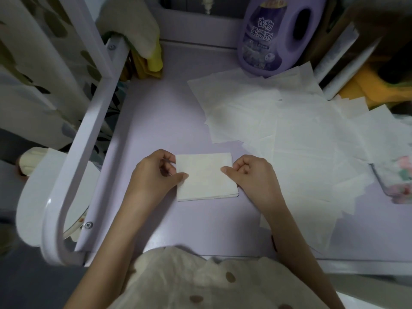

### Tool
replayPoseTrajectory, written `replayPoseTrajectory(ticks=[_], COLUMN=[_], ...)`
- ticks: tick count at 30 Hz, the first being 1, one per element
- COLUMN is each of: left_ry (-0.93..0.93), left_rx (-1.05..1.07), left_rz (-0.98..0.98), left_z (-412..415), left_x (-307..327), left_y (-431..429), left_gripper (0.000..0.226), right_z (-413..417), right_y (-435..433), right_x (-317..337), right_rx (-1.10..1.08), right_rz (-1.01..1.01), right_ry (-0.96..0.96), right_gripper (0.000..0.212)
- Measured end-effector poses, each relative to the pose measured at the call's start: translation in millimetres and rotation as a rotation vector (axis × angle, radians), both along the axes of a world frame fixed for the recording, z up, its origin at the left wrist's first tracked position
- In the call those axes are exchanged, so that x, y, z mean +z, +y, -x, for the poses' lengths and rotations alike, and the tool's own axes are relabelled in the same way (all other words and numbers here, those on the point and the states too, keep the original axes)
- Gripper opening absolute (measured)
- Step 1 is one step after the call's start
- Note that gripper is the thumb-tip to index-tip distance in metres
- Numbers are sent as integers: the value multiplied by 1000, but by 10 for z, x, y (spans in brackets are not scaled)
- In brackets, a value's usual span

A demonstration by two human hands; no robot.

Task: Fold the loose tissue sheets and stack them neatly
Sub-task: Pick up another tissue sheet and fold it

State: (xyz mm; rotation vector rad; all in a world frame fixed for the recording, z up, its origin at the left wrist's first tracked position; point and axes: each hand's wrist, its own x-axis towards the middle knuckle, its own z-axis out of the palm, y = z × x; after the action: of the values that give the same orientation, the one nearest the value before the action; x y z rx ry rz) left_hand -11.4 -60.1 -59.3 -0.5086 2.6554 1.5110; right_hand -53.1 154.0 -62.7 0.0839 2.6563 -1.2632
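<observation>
**Inspector:** Item under work: one folded tissue (206,176), a flat square, lying on the lilac bench (160,121) directly in front of the person. Edges appear aligned, and layers show at the near right corner.

**Clerk:** Hands?

**Inspector:** The left hand (156,172) grips the square's left edge, thumb on top, fingers curled. The right hand (252,175) does the same at the right edge. Whether any fingers reach beneath the paper cannot be seen.

**Clerk:** Remaining stock?

**Inspector:** Loose tissue sheets (289,134) lie overlapped and unfolded to the right. They run from the fabric softener bottle (274,34) at the back toward a floral tissue pack (399,177) at the right margin. No stack is visible yet, so I judge the task to be at an early stage.

**Clerk:** Handling notes?

**Inspector:** I judge the material very light, limp and easily torn or creased. It will likely drift in any draught and cling to neighbouring sheets. I recommend lifting one sheet at a time, taken by two corners or opposite edges with a light pinch. Each fold should be pressed flat with the fingertips rather than dragged.
</observation>
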Motion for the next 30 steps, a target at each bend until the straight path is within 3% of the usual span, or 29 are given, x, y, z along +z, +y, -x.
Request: replayPoseTrajectory(ticks=[14,18,20,24,30], left_ry=[-19,19,77,27,-31], left_rx=[9,62,110,145,131], left_rz=[6,-39,-167,-389,-516], left_z=[-23,-66,-110,-201,-229], left_x=[56,72,102,157,126], left_y=[18,60,109,274,463], left_gripper=[33,45,49,54,60], right_z=[12,-45,-75,-114,-217], right_y=[19,2,4,-18,-206], right_x=[38,75,103,126,15], right_rx=[22,-55,-133,-155,-163], right_rz=[20,-24,101,542,675], right_ry=[-35,56,104,-114,-252], right_gripper=[25,26,17,23,44])
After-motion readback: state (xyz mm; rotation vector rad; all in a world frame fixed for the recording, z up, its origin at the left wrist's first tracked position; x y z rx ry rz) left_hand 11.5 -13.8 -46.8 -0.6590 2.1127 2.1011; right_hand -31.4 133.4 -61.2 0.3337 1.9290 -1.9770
